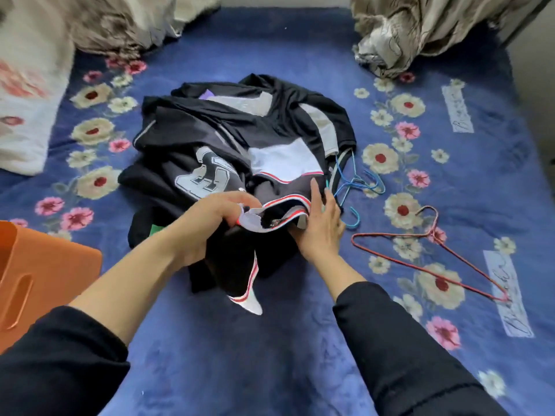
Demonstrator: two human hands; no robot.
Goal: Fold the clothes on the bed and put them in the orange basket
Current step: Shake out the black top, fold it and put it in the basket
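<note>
Left hand (214, 219) pinching striped trim (285, 202), right hand (322, 228) flat, one pile (228, 136), one basket (51, 265)

One orange basket (45, 265) near left, one heap of dark clothes (228, 136) centre, one red hanger (432, 231) right, at least two blue hangers (358, 218).

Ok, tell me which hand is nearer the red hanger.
Right. The right hand lies just left of the red hanger; the left hand grips the striped band farther left.

Black long sleeves (405, 349) pushed up, both forearms bare below them
</note>
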